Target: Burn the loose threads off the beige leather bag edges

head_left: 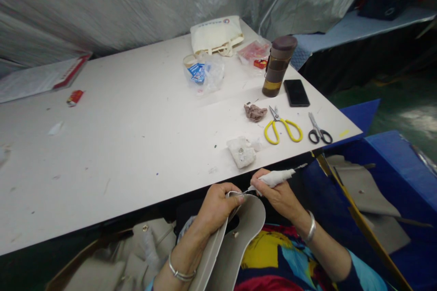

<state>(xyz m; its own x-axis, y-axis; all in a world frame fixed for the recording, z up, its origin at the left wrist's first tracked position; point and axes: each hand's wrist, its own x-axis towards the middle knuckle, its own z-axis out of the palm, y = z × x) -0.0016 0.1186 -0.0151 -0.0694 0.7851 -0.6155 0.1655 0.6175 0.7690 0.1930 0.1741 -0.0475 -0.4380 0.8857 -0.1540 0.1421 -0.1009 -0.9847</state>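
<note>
Above my lap, near the table's front edge, my left hand pinches the upper edge of a curved grey-beige leather-like piece with a small metal stud on it. My right hand grips a thin pointed tool with a white-wrapped handle. Its fine tip meets the edge of the piece right beside my left fingertips. A second thin metal end sticks out of the wrapping toward the right. Exactly what the tip does at the edge is too small to make out.
On the white table lie a white wad, a brown crumpled cloth, yellow-handled scissors, black-handled scissors, a phone, a bottle and a tote bag. Boxes of similar pieces stand at both sides.
</note>
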